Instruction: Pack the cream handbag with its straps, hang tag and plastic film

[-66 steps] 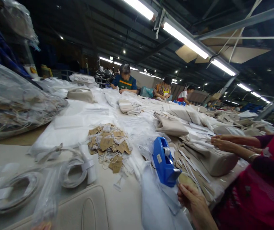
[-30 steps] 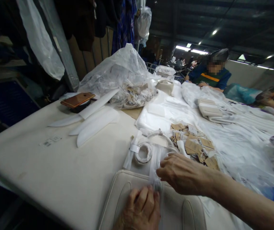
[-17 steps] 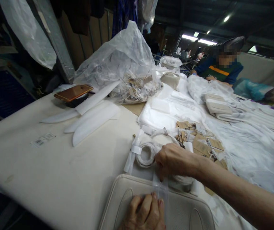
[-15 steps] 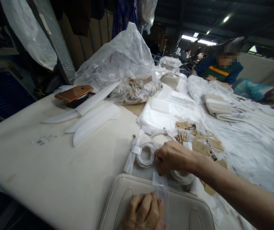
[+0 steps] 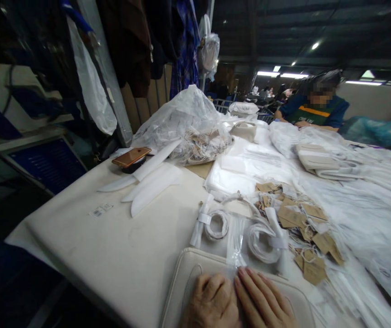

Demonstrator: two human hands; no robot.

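Observation:
A cream bag [image 5: 181, 278] with stitched edges lies in front of me, its near part cut off by the frame. My left hand [image 5: 212, 300] rests on it with bent fingers held together; what is under the fingertips is hidden. Beside it, my right hand [image 5: 265, 296] lies flat on the bag with stretched fingers. A clear plastic strip [image 5: 236, 241] runs over the bag's far edge to between both hands. Just beyond that edge are a small wrapped coil [image 5: 216, 225] with a white band and a larger wrapped coil [image 5: 264, 243].
Brown paper tags [image 5: 292, 216] are heaped at the right. White foam-like sheets [image 5: 154, 187] and a phone [image 5: 131, 157] lie at the left. Behind are a plastic bag of tags [image 5: 198, 143] and a stack of white packaging [image 5: 232, 175]. A person [image 5: 313, 107] sits across the table.
My right hand has come back from the coils and now lies flat on the bag beside my left hand. The left fingers look more bent. The camera view has shifted.

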